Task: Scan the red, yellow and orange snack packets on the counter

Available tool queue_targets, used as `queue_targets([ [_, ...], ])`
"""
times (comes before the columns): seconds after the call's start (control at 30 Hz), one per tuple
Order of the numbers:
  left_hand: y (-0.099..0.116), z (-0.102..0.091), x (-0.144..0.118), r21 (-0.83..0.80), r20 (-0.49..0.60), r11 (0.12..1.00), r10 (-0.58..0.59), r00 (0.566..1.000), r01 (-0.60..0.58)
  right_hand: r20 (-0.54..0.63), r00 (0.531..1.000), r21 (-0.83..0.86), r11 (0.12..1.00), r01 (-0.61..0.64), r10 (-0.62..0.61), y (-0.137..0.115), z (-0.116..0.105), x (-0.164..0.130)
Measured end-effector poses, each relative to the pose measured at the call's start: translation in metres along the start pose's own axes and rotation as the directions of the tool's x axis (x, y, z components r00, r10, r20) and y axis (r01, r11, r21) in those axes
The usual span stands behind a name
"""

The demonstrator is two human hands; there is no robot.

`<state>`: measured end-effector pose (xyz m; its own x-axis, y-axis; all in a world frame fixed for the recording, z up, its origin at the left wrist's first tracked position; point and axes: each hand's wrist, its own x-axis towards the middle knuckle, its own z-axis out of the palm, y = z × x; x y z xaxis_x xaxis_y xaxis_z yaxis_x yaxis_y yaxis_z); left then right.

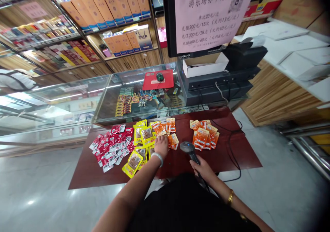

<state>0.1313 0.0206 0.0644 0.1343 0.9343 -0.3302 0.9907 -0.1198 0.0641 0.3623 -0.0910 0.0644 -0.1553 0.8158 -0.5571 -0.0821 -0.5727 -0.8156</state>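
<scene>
From my far-off seat: a dark red table (87, 173), with red packs (113, 146) heaped at nine o'clock and yellow packs (147, 135) just inside them. Orange ones lie split: an orange pile (201, 135) near three o'clock, loose orange packs (170, 123) toward twelve. I judge this partway: the orange pile looks dealt with, the rest left. My left hand (161, 146) reaches in from seven o'clock, palm down, fingers bent at the loose orange packs; gripping, I cannot tell. My right hand (202, 168), at four, wraps its fingers round the scanner (190, 150), head toward eleven.
</scene>
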Motion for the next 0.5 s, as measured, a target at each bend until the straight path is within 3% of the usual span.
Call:
queue_targets([
  [0.3,0.008,-0.005,-0.023,-0.065,-0.119,0.992,-0.114,0.986,0.107,0.009,1.000,-0.021,1.000,0.021,-0.021,-0.007,-0.003,-0.006],
  [0.43,0.030,0.001,-0.024,-0.307,0.114,0.937,-0.137,0.984,0.167,0.012,0.999,-0.023,0.999,0.042,-0.042,-0.012,-0.005,-0.006],
  [0.5,0.042,0.006,-0.022,-0.407,0.150,0.900,-0.105,0.983,0.159,0.009,0.999,-0.014,0.998,0.054,-0.053,-0.014,-0.006,-0.005],
])
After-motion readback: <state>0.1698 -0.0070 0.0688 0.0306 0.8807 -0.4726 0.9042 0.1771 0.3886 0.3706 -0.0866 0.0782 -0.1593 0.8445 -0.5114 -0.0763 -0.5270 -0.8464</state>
